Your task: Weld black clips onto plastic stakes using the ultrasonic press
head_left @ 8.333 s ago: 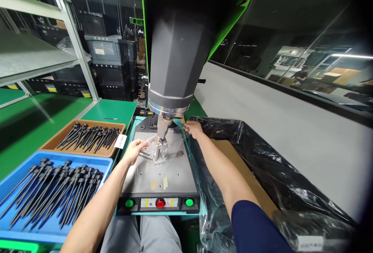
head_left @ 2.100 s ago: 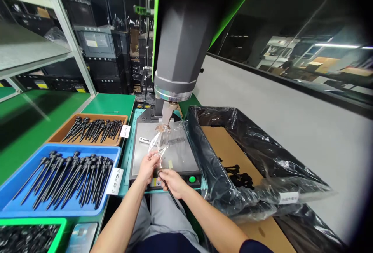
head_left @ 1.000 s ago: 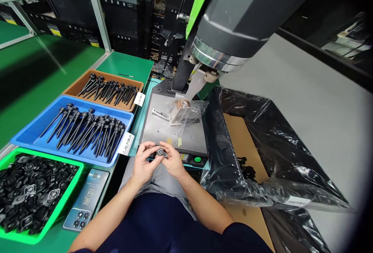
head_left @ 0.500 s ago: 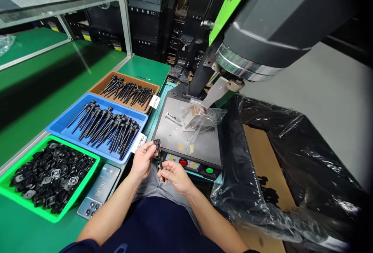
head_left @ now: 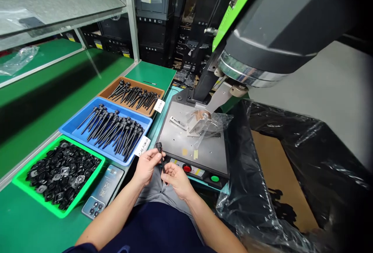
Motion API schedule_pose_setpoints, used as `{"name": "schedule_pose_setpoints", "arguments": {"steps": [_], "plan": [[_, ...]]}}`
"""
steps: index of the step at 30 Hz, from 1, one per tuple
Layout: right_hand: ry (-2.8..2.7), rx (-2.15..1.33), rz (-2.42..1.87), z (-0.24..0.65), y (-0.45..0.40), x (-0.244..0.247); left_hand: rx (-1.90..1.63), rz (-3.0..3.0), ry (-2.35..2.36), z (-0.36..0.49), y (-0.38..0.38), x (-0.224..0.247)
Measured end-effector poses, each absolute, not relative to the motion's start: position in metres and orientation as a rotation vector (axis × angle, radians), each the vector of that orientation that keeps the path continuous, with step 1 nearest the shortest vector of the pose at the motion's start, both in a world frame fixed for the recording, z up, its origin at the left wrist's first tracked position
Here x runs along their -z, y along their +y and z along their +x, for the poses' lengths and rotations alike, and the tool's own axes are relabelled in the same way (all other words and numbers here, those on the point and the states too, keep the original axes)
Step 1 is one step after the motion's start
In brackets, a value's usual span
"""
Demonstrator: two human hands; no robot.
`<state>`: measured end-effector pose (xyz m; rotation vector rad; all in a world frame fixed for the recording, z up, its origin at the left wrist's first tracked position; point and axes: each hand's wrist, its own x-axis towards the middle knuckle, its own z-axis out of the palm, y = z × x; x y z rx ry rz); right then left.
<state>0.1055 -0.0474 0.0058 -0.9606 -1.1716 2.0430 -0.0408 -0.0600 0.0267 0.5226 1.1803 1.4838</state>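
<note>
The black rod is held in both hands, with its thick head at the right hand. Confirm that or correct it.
Not quite: the head view shows the thick head at the left hand. The black rod is indeed held in both hands.

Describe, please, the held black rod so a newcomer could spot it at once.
Find the big dark machine, then the flat metal plate below it. Just before its near left corner, the left hand and right hand hold the thick-headed black rod. Its lookalikes lie in the blue tray and brown tray; only it is in hand.
</note>
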Motion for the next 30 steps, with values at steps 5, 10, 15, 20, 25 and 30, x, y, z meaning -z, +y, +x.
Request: {"name": "schedule_pose_setpoints", "arguments": {"steps": [5, 10, 15, 20, 25, 30], "plan": [[-1.274, -2.028, -0.887, 0.1, -0.048, -0.004, -1.384, 0.7, 1.267, -0.052, -0.078, -0.043], [-1.321, -2.08, -0.849, 0.099, -0.047, -0.001, -1.417, 0.983, 1.701, -0.121, -0.082, -0.085], [-1.363, -2.059, -0.92, 0.105, -0.049, 0.005, -1.136, 1.276, 2.344, -0.231, -0.058, -0.129], [-1.357, -2.036, -0.915, 0.113, -0.055, 0.015, -0.483, 1.211, 2.762, -0.31, -0.025, -0.122], [-1.341, -1.999, -0.981, 0.125, -0.058, 0.015, -0.345, 1.247, 2.709, -0.336, -0.006, -0.086], [-1.306, -1.925, -1.107, 0.138, -0.061, 0.009, -0.342, 1.293, 2.66, -0.339, 0.001, -0.068]]}}
